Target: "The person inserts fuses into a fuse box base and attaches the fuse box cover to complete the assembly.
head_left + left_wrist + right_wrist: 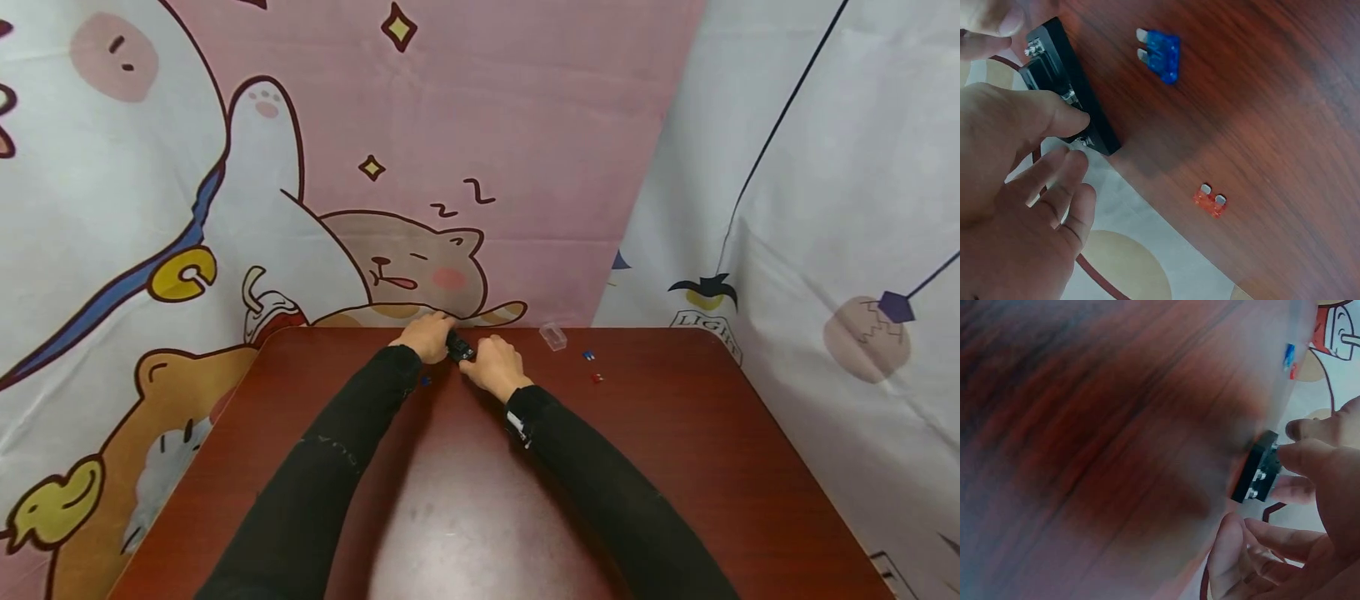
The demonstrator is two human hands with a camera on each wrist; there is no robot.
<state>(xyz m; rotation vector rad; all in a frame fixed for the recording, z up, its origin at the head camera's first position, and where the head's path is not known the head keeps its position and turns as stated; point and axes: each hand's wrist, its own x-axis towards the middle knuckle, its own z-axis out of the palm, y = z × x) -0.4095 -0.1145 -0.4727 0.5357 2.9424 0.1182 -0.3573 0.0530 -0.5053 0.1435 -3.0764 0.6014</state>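
A black block with metal terminals (459, 346) is at the table's back edge. My left hand (426, 337) pinches it; in the left wrist view the thumb (1063, 119) lies across the block (1088, 94). My right hand (497, 367) is beside the block's other end, its fingers loosely bent. A small gap shows there between its fingertips and the block (1254, 469) in the right wrist view. Close to the left hand lie a blue fuse-like piece (1163, 55) and a red one (1210, 201), both with two metal prongs.
A clear plastic box (553, 337) stands near the table's back edge, right of my hands. A small blue piece (588, 355) and a red piece (597, 378) lie to its right. A cartoon-printed cloth (525, 167) hangs directly behind the table (675, 467).
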